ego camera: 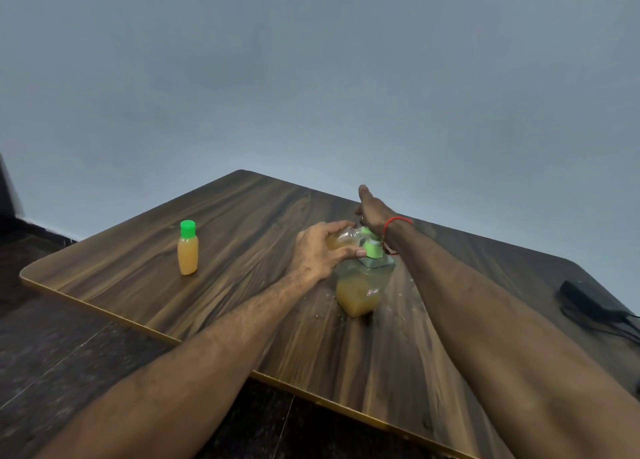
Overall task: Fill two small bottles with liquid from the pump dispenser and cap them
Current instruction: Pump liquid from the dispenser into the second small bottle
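Because the spout must feed straight into its mouth, the left hand [317, 250] grips the open bottle [341, 238] tilted against the pump [372, 247], the right hand [372, 207] flat-fingered above it, the capped bottle [188, 250] well left of that grip.

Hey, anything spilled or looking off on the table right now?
Small pale specks, possibly droplets, dot the table around the pump dispenser; I can't tell if they are spilled liquid. The capped bottle stands upright. Nothing else looks odd.
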